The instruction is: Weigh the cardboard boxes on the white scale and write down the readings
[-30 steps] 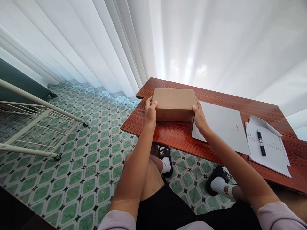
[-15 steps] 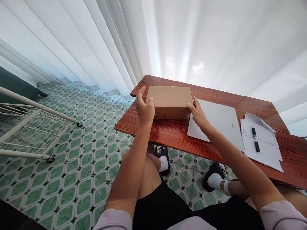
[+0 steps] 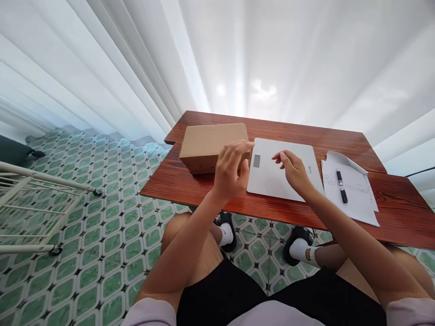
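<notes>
Both hands hover empty with fingers loosely spread, the left hand (image 3: 231, 170) in front of the plain unmarked box (image 3: 212, 146) on the desk (image 3: 210, 192), the right hand (image 3: 294, 170) over the white scale (image 3: 272, 174), whose edge lettering is too small to read, beside a printed sheet (image 3: 356, 199) bearing a pen (image 3: 341, 191)

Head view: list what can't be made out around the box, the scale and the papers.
- Cardboard box: its right end is hidden behind the left hand.
- White scale: its small display is too small to read; the right hand covers part of its top.
- Sheet of paper under the pen: the print is too small to read.
</notes>
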Demonstrator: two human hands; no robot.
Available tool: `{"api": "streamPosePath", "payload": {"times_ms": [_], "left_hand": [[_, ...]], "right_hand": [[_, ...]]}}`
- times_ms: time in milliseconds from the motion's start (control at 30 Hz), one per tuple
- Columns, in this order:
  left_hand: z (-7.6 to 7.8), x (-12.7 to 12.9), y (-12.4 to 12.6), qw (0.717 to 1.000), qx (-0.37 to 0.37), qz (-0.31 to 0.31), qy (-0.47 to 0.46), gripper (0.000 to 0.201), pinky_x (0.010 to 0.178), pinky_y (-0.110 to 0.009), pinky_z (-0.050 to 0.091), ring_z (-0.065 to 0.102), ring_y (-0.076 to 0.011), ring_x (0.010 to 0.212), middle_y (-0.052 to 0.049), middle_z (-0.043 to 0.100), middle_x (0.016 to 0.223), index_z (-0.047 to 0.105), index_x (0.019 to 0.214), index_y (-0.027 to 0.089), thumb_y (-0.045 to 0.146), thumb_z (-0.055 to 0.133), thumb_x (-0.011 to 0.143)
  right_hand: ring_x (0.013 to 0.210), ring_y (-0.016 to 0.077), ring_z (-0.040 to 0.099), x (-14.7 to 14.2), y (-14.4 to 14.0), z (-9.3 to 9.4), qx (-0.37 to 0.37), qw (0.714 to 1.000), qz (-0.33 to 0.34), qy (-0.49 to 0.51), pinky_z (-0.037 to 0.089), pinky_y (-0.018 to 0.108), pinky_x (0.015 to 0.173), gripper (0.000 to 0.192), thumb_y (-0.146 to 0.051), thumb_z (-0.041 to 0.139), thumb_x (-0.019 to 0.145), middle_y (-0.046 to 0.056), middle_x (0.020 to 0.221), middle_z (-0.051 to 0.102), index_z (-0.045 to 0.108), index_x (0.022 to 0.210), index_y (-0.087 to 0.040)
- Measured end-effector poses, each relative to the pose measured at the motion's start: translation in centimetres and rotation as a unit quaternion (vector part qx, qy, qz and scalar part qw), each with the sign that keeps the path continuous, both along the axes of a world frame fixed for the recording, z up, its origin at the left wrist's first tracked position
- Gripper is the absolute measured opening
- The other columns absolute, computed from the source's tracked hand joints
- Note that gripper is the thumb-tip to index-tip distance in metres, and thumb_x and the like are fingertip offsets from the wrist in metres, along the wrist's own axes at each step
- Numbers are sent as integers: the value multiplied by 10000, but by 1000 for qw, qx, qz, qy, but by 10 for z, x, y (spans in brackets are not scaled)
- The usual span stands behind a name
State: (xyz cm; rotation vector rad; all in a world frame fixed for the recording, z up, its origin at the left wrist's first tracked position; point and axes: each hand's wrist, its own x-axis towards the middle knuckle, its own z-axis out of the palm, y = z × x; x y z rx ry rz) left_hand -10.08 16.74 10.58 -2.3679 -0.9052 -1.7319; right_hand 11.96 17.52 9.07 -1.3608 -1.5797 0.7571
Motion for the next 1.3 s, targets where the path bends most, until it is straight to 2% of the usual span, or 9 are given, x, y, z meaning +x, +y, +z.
{"api": "streamPosePath", "payload": {"times_ms": [167, 267, 567, 667, 767, 933, 1067, 1167, 1300], "left_hand": [[-11, 36, -14, 990, 9, -72, 124, 435, 901, -379, 485, 610, -221, 1019, -88, 693, 1105, 554, 1294, 157, 30, 470, 887], [-23, 56, -22, 974, 26, -113, 194, 442, 847, -358, 454, 604, -211, 981, -68, 708, 1095, 556, 1288, 155, 25, 465, 875], [-58, 107, -50, 887, 21, -209, 412, 443, 879, -361, 422, 599, -187, 1042, -65, 687, 1222, 575, 1377, 190, 132, 488, 946], [-60, 121, -53, 873, 29, -236, 427, 428, 888, -355, 419, 590, -187, 1047, -59, 677, 1220, 585, 1367, 196, 144, 508, 949], [-57, 138, -54, 860, 53, -258, 436, 388, 877, -345, 417, 579, -186, 1035, -59, 672, 1193, 594, 1350, 191, 170, 518, 970], [-55, 177, -54, 829, 136, -305, 448, 302, 828, -332, 415, 556, -162, 925, -59, 657, 1108, 619, 1297, 201, 196, 526, 1010], [-61, 214, -56, 822, 193, -341, 412, 258, 802, -323, 417, 552, -156, 896, -50, 656, 1095, 654, 1250, 218, 211, 545, 1016], [-66, 239, -58, 818, 222, -351, 399, 248, 835, -336, 432, 581, -180, 968, -67, 657, 1140, 677, 1228, 208, 213, 548, 1015], [-73, 257, -61, 819, 222, -338, 406, 289, 874, -385, 453, 598, -230, 1042, -107, 638, 1213, 668, 1268, 177, 221, 544, 1011]], "right_hand": [[777, 199, 552, 35, -16, -4, -3, 999, -11, -31, 431, 354, 760, 383, -453, 439, 992, 30, 790, 600, 678, 808, -217], [717, 190, 515, 54, -26, -4, -8, 998, -5, -54, 403, 343, 706, 382, -444, 440, 977, 18, 735, 568, 676, 785, -214], [600, 171, 466, 112, -50, -6, 8, 994, -6, -108, 348, 334, 603, 351, -377, 450, 970, -1, 628, 533, 592, 692, -217], [610, 179, 462, 140, -49, -7, 31, 987, -31, -157, 354, 343, 620, 345, -337, 458, 976, 4, 625, 513, 474, 649, -229], [622, 184, 433, 174, -47, -7, 76, 972, -97, -200, 346, 356, 631, 367, -318, 472, 982, 13, 652, 482, 349, 645, -239], [661, 192, 477, 221, -45, -14, 108, 950, -177, -234, 348, 348, 640, 307, -304, 537, 954, 22, 690, 518, 397, 689, -237], [654, 178, 495, 230, -47, -25, 55, 940, -182, -284, 292, 318, 594, 231, -318, 625, 903, 21, 745, 600, 472, 756, -226], [605, 165, 481, 226, -47, -32, 0, 931, -151, -332, 236, 309, 569, 234, -354, 638, 920, 11, 729, 610, 482, 801, -226], [628, 185, 527, 223, -44, -40, -55, 921, -113, -368, 232, 303, 558, 209, -386, 630, 945, 24, 765, 646, 509, 875, -230]]}}
